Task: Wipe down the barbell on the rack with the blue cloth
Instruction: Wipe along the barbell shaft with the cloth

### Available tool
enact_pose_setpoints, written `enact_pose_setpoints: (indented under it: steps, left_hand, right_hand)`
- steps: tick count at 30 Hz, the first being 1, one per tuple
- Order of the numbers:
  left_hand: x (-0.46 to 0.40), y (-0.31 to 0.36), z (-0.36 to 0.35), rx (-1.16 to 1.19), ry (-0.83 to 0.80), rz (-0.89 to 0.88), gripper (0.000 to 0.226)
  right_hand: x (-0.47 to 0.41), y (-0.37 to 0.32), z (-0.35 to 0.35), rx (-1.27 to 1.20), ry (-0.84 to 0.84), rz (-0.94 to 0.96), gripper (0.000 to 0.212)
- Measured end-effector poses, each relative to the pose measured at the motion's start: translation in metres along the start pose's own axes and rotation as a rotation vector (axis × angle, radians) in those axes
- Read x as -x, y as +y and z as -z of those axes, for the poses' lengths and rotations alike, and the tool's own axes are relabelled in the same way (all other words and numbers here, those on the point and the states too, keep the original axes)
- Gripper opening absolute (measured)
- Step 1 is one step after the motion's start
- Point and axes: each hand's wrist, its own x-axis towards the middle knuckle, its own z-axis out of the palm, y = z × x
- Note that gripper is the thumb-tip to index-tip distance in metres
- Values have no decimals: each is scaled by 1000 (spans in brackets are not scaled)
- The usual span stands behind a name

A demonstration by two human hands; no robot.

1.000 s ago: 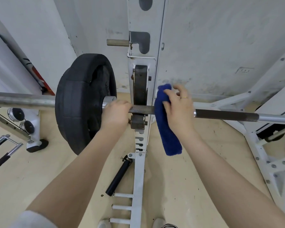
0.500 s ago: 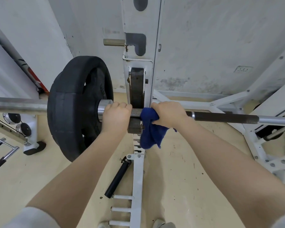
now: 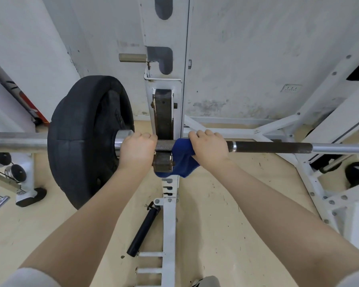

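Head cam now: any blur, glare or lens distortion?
Head view: sharp and evenly lit; strong wide-angle bowing bends the steel barbell and white rack upright toward the frame edges; mild sheen on the barbell's chrome sleeve; only soft, faint shadows on the floor.

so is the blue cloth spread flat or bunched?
Bunched: the blue cloth is wadded around the barbell under the right hand, loose end hanging below.

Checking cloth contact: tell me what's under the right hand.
Under the right hand lies the blue cloth, wrapped over the barbell. The bar beneath cloth and hand is covered, unseen.
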Motion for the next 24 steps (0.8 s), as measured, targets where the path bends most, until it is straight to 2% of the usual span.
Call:
enact_pose_setpoints:
  steps: [2, 4, 8, 11, 15, 17, 19, 22, 24]
  left_hand:
    - [-2, -1, -1, 6, -12, 7, 42]
    - [-1, -1, -1, 9, -13, 9, 44]
    - [1, -1, -6, -2, 33, 15, 42]
    - [0, -3, -8, 4, 61, 10, 37]
    - [1, -4, -9, -4, 87, 18, 32]
    - [2, -3, -7, -26, 104, 32, 31]
    - [1, -2, -8, -15, 107, 32, 33]
    - [0, 0, -9, 29, 92, 32, 33]
    - [2, 1, -8, 43, 105, 45, 30]
  right_hand:
    - [-9, 5, 9, -29, -104, 2, 25]
    - [-10, 6, 13, -60, -126, -2, 25]
    - [12, 12, -2, 5, 22, 7, 35]
    - [31, 46, -17, 115, 194, -108, 33]
    - [29, 39, -3, 88, 128, -211, 24]
    - [21, 3, -1, 23, 74, -145, 32]
    - [17, -20, -5, -65, 152, -64, 52]
    - [22, -3, -9, -105, 123, 25, 77]
    - [29, 21, -9, -42, 141, 22, 75]
